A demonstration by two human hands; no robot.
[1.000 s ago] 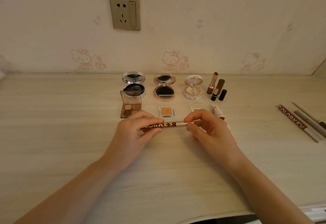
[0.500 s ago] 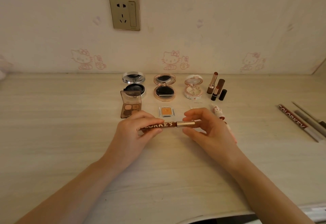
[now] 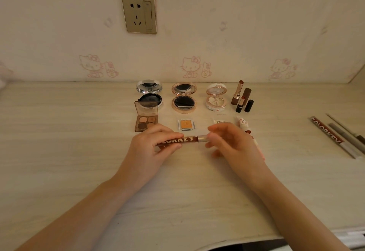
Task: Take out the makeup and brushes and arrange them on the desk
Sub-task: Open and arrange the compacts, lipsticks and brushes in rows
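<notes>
"What are the hands holding?"

"A slim brown makeup stick with white lettering and a gold collar (image 3: 178,140). The left hand (image 3: 152,148) has its fingers curled round the lettered barrel. The right hand (image 3: 231,142) pinches the gold end between thumb and fingertips. The stick lies level, just above the pale wood-grain desk (image 3: 79,152), in front of the rows of makeup."

"And the cases behind it?"

"All open. The silver round compact (image 3: 150,96) has its lid raised and a dark cushion in its base. Just beside it, the rose-gold round compact (image 3: 184,98) shows a mirror in its lid and a dark pan with a pale strip across it. The white floral compact (image 3: 216,98) holds something pale that I can't make out."

"The nearer row?"

"The brown square palette (image 3: 146,122) has its clear lid propped up over four pans in tan and brown. The small clear case (image 3: 186,124) holds one orange pan. A second clear case (image 3: 220,122) is half hidden by the right hand, so I can't tell what's in it."

"Lipsticks?"

"Two uncapped lipsticks (image 3: 238,92) stand right of the compacts, with their caps (image 3: 249,105) beside them."
</notes>
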